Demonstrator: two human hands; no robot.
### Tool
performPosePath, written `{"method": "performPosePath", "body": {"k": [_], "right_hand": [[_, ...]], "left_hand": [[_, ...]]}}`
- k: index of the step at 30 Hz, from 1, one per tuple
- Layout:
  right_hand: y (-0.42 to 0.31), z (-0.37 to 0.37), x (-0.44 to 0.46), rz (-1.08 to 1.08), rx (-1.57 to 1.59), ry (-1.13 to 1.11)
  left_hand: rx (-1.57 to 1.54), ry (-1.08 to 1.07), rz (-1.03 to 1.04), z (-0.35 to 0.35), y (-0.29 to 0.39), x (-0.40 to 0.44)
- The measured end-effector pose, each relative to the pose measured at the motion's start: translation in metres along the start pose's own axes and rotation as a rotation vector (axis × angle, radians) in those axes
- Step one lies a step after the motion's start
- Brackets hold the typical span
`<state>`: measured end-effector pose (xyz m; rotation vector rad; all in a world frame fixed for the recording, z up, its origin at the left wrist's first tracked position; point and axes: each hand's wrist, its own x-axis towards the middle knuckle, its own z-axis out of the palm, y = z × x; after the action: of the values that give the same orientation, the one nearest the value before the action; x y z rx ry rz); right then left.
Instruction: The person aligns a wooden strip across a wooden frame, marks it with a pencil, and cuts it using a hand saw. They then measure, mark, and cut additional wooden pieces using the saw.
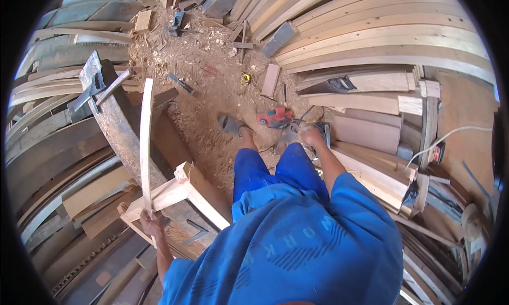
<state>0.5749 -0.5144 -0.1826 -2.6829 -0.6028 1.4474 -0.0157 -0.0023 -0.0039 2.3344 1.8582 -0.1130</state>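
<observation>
Gripping a long pale strip [147, 140], the left hand [152, 224] had its fingers wrapped around the lower part, with a short end poking out below. The strip stood at the left of the head view, its top end near the thick plank [117, 127]. It crossed one bar of the wooden frame [205, 196]; couldn't tell if the two touched.

Right hand [310, 136] was low, by the person's right knee, at a dark object [324, 130] beside the red power tool [274, 117]. Couldn't tell if it was pinching that object or only resting there; fingers too small and partly hidden. Power tool lay on the shavings-covered floor [196, 114], just ahead of the feet.

Around it: yellow tape measure [245, 79] on the floor, reddish board [271, 80] to its right, handsaw [340, 84] lying on the boards at the right. A chisel-like tool [181, 83] lay on the floor between the strip's top end and the tape measure. A dark metal tool [91, 91] and a short stick [113, 86] sat at the plank's far end. Long boards [382, 32] were stacked at upper right; white cable [448, 135] ran over at far right.
</observation>
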Motion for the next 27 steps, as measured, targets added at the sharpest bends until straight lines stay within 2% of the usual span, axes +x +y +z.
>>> {"method": "performPosePath", "body": {"k": [2,5,6,8,9,11,12,13,15,17,18,20,22,25,27], "right_hand": [[0.004,0.010,0.052,0.028,-0.139,-0.124],[-0.023,-0.004,0.089,0.011,-0.101,-0.077],[-0.027,0.020,0.103,-0.006,-0.118,-0.092],[-0.015,0.033,0.163,-0.029,-0.169,-0.070],[-0.019,0.064,0.175,-0.042,-0.154,-0.118],[-0.005,0.074,0.238,-0.039,-0.190,-0.130],[-0.006,0.111,0.252,-0.041,-0.216,-0.169],[0.003,0.112,0.282,-0.034,-0.258,-0.164],[0.010,0.136,0.315,-0.036,-0.352,-0.213],[0.018,0.128,0.357,-0.009,-0.386,-0.228],[0.011,0.150,0.358,0.005,-0.357,-0.265],[0.005,0.129,0.376,0.024,-0.374,-0.299],[-0.007,0.155,0.367,0.006,-0.371,-0.214],[0.011,0.179,0.382,-0.108,-0.490,-0.161],[0.013,0.178,0.388,-0.137,-0.543,-0.165]], "left_hand": [[-0.041,-0.001,-0.032,0.014,-0.018,0.003],[0.077,-0.030,-0.167,0.001,0.000,0.003],[0.168,-0.082,-0.202,-0.021,0.009,-0.001],[0.128,-0.022,-0.076,-0.003,-0.014,0.000],[0.139,0.005,-0.022,-0.024,-0.032,-0.009],[0.065,0.006,-0.060,-0.012,-0.010,-0.007],[0.104,-0.027,-0.144,-0.030,-0.036,-0.010],[-0.001,-0.046,-0.143,-0.021,-0.040,-0.003],[-0.017,-0.067,-0.127,-0.028,-0.055,-0.002],[-0.032,-0.051,-0.083,-0.017,-0.051,0.004],[-0.023,-0.063,-0.104,-0.035,-0.060,-0.002],[-0.106,-0.046,-0.139,-0.024,-0.053,0.002],[-0.185,-0.010,-0.195,-0.041,-0.054,-0.007],[-0.036,-0.076,-0.243,-0.050,-0.052,-0.002],[-0.067,-0.045,-0.237,-0.042,-0.061,-0.002]]}}
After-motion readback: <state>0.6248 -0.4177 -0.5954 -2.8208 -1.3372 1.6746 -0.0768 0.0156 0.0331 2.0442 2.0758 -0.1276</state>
